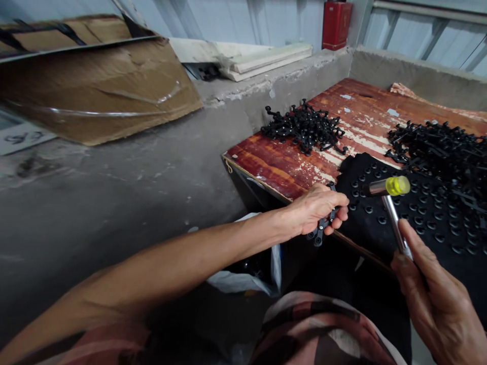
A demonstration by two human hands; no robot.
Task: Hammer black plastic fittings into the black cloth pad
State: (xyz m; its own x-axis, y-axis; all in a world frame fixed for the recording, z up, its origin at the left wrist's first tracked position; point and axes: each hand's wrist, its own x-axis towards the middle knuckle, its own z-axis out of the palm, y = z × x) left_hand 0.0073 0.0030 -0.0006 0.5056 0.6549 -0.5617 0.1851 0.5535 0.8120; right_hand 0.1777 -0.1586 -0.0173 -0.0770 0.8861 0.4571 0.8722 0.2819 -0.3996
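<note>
My left hand is closed around a small black plastic strip of linked parts at the near left edge of a black mat studded with round black fasteners. My right hand grips the metal handle of a small hammer whose yellow-tipped head hovers over the mat. The mat lies on a worn red wooden board. A pile of black plastic parts sits on the board's far left, and a larger heap lies at the right, overlapping the mat.
A concrete ledge runs behind the board with flattened cardboard, pale planks and a red canister on it. A white plastic bag hangs below the board's left corner. My lap in patterned cloth is at the bottom.
</note>
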